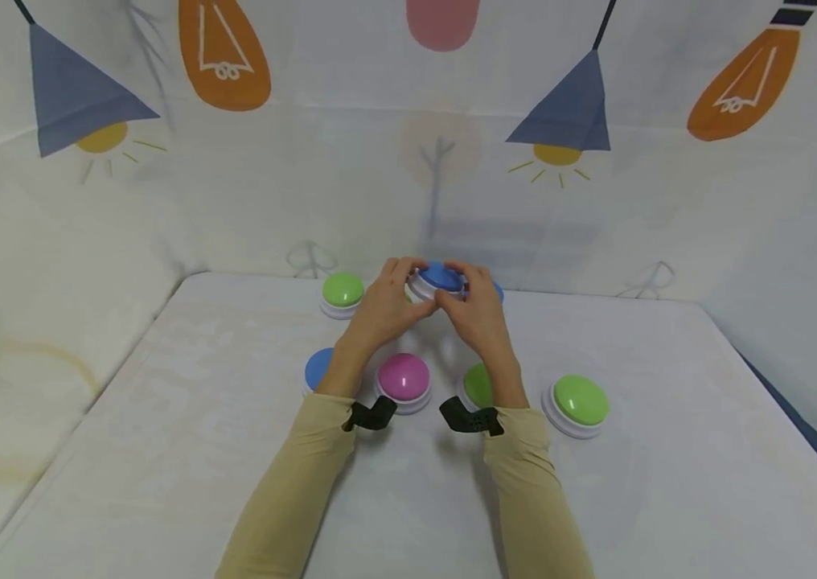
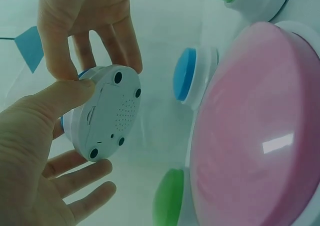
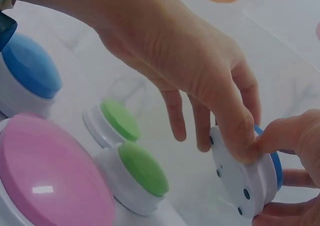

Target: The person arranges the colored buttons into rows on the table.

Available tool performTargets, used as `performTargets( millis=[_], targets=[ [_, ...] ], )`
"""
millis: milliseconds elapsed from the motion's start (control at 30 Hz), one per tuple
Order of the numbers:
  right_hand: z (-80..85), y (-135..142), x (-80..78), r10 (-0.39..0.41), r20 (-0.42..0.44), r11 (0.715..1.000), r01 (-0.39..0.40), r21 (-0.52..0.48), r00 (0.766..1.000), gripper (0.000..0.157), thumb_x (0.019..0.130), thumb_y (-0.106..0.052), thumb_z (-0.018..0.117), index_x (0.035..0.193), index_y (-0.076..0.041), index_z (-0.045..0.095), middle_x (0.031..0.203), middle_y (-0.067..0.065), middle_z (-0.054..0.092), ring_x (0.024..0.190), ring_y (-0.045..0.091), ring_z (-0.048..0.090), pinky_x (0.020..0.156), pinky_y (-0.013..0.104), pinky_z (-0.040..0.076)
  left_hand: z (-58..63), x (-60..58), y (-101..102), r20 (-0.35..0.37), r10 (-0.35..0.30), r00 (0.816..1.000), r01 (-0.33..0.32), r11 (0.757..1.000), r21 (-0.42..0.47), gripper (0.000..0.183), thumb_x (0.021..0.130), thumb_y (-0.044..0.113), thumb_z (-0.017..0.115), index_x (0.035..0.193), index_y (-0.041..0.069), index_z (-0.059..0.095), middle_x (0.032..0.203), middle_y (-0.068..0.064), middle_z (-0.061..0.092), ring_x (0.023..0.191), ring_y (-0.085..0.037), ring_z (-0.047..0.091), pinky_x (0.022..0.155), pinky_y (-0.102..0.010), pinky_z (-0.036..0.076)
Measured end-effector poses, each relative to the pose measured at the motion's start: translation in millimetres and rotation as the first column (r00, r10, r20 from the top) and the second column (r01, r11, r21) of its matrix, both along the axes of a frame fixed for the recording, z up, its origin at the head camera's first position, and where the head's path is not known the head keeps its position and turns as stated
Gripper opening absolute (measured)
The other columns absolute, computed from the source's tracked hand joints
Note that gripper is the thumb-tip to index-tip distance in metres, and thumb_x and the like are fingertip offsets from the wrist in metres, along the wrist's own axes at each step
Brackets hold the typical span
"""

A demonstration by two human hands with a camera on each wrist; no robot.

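Both hands hold one push button with a blue dome (image 1: pixel 441 276) and a white round base, raised near the back edge of the table. The left hand (image 1: pixel 382 307) grips its left side and the right hand (image 1: pixel 476 307) its right side, thumbs meeting at the near rim. In the left wrist view the base's underside (image 2: pixel 117 113) shows round black feet, a cluster of small holes and a cover panel. The left hand (image 3: pixel 200 75) reaches in from the upper left in the right wrist view; there the right hand (image 3: pixel 300 141) pinches the opposite rim.
Other push buttons stand around: a pink one (image 1: pixel 404 376) between the forearms, green ones (image 1: pixel 342 289) at back left and right (image 1: pixel 580 400), a blue one (image 1: pixel 318 368) beside the left wrist. The right hand partly hides another blue button (image 1: pixel 498 291). A printed cloth wall rises behind the table.
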State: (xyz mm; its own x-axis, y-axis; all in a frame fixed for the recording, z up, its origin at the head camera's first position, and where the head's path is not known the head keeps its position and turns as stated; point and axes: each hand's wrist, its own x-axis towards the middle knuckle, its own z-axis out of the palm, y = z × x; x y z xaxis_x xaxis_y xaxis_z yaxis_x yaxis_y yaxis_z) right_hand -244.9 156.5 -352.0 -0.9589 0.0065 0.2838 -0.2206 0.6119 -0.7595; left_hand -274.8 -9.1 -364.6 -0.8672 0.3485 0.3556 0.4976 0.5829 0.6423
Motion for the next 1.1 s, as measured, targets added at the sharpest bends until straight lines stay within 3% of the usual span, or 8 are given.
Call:
performTargets(
  millis=[600,833,1100],
  targets=[
    [8.8,-15.0,24.1,0.048,-0.073,0.999,-0.049,-0.017,0.996,0.046,0.091,-0.020,0.067,0.133,-0.005,0.058,0.134,0.019,0.049,0.114,0.034,0.056,0.095,0.043,0.052,10.9,28.3,-21.6,-0.031,-0.002,1.000,0.004,0.999,0.038,0.058,0.088,0.032,0.074,0.136,0.010,0.050,0.127,-0.016,0.049,0.113,-0.034,0.058,0.093,-0.044,0.051],
    [5.4,-20.6,40.6,0.072,-0.096,0.997,-0.075,-0.029,0.993,0.042,0.091,-0.020,0.069,0.129,-0.004,0.060,0.133,0.017,0.050,0.111,0.033,0.057,0.093,0.041,0.054,10.5,46.0,-31.8,-0.062,0.007,0.998,-0.006,1.000,0.022,0.060,0.087,0.035,0.075,0.136,0.010,0.052,0.125,-0.014,0.051,0.111,-0.031,0.058,0.095,-0.042,0.051],
    [4.0,-32.8,58.0,0.101,-0.171,0.995,-0.098,0.025,0.980,0.037,0.091,-0.019,0.071,0.124,-0.004,0.063,0.128,0.016,0.053,0.109,0.033,0.055,0.091,0.046,0.054,10.7,66.6,-46.0,-0.094,0.015,0.995,-0.013,1.000,0.014,0.060,0.086,0.034,0.076,0.135,0.009,0.051,0.126,-0.014,0.051,0.112,-0.031,0.059,0.099,-0.043,0.049]
  ],
)
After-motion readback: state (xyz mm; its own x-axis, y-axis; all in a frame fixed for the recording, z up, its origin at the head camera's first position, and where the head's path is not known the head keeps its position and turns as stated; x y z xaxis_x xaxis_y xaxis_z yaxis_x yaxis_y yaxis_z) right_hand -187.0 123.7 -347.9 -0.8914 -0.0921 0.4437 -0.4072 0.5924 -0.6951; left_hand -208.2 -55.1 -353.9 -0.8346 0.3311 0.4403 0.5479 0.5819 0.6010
